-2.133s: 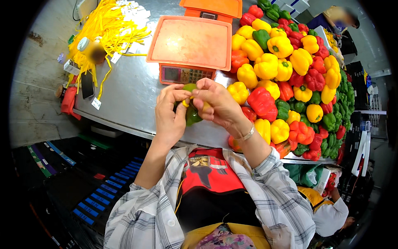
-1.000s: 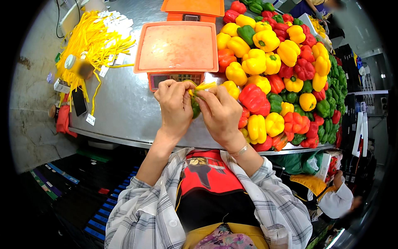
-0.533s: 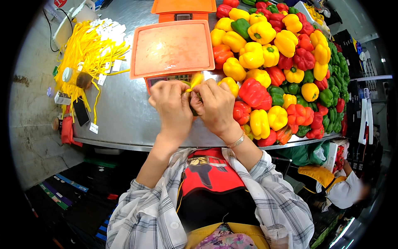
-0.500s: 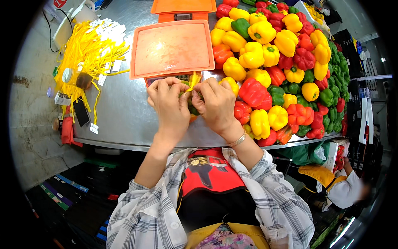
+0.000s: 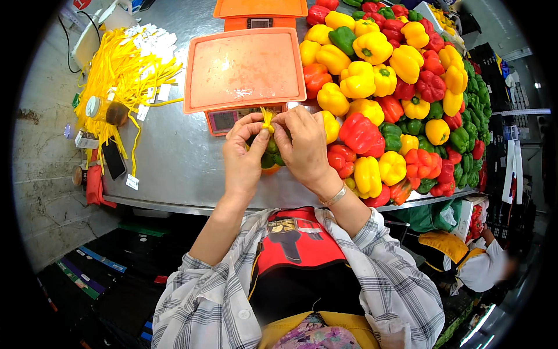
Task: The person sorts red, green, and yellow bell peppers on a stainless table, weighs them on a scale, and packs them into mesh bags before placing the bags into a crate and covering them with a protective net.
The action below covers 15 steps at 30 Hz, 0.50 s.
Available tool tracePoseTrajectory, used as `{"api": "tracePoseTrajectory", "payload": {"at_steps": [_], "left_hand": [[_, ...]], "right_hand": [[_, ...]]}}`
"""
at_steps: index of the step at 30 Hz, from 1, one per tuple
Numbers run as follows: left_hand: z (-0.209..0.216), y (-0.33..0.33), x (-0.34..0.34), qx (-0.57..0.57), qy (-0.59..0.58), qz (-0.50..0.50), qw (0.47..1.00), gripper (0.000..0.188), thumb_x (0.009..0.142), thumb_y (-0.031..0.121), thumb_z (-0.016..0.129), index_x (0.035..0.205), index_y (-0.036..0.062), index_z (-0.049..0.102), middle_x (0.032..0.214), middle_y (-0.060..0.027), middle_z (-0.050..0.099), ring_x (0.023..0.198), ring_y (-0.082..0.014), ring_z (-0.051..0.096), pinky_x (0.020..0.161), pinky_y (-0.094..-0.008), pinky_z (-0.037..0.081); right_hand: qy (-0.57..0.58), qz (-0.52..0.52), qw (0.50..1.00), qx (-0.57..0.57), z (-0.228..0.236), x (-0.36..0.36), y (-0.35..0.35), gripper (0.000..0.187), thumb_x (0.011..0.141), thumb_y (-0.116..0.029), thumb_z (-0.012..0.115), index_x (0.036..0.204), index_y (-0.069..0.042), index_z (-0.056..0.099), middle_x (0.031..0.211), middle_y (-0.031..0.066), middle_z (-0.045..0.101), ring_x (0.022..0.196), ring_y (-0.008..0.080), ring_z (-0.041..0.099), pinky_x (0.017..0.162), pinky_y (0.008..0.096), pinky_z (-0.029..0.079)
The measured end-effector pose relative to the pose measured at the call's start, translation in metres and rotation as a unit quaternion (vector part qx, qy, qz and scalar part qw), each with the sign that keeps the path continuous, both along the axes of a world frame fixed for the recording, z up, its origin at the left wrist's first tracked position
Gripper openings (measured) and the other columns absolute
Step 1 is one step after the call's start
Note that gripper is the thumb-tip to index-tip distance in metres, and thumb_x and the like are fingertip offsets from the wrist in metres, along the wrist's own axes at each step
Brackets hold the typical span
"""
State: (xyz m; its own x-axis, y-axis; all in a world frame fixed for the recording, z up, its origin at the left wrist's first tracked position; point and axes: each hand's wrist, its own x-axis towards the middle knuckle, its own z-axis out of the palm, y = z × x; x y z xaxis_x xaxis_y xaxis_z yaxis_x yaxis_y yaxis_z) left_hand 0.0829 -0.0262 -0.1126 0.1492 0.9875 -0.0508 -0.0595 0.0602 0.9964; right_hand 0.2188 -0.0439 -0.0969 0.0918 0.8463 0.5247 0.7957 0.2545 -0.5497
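Note:
In front of the orange weighing scale, both my hands are closed around the bunched neck of a yellow net bag (image 5: 267, 123). A frayed tuft of the net stands up above a small knot. My left hand (image 5: 246, 152) pinches it from the left with thumb and fingers, and my right hand (image 5: 304, 146) grips from the right side. Below the knot hang green bell peppers (image 5: 272, 155), with a bit of orange-red under them; my fingers hide much of the bag. The scale's flat orange tray (image 5: 244, 72) lies just beyond my fingertips.
A large pile of loose yellow, red and green bell peppers (image 5: 367, 131) covers the right of the metal table (image 5: 174, 180). At the left lie yellow nets (image 5: 119, 72) with white tags, a jar (image 5: 106, 110) and a dark phone (image 5: 114, 158). Another person (image 5: 476, 264) is at the lower right.
The gathered yellow net has become a tight knot with a short tuft. My left hand has shifted slightly right, uncovering the scale's display.

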Motion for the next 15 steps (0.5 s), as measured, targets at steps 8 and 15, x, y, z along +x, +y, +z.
{"api": "tracePoseTrajectory", "payload": {"at_steps": [8, 15], "left_hand": [[0.004, -0.012, 0.020, 0.184, 0.156, 0.074, 0.968, 0.009, 0.087, 0.010, 0.069, 0.091, 0.0020, 0.068, 0.110, -0.0071, 0.063, 0.113, -0.0257, 0.048, 0.098, -0.0370, 0.039], [0.002, -0.014, 0.028, 0.250, 0.170, 0.108, 0.947, 0.010, 0.086, 0.009, 0.070, 0.087, 0.0002, 0.067, 0.103, -0.0089, 0.063, 0.107, -0.0262, 0.052, 0.094, -0.0371, 0.042]], "right_hand": [[0.237, 0.084, 0.952, -0.174, 0.019, 0.023, -0.001, 0.013, 0.083, -0.012, 0.068, 0.081, 0.001, 0.065, 0.075, 0.0152, 0.066, 0.064, 0.0293, 0.063, 0.061, 0.0384, 0.047], [0.154, 0.050, 0.977, -0.140, 0.012, 0.023, -0.005, 0.011, 0.078, -0.011, 0.069, 0.081, -0.001, 0.064, 0.075, 0.0114, 0.065, 0.066, 0.0274, 0.062, 0.066, 0.0370, 0.044]]}}
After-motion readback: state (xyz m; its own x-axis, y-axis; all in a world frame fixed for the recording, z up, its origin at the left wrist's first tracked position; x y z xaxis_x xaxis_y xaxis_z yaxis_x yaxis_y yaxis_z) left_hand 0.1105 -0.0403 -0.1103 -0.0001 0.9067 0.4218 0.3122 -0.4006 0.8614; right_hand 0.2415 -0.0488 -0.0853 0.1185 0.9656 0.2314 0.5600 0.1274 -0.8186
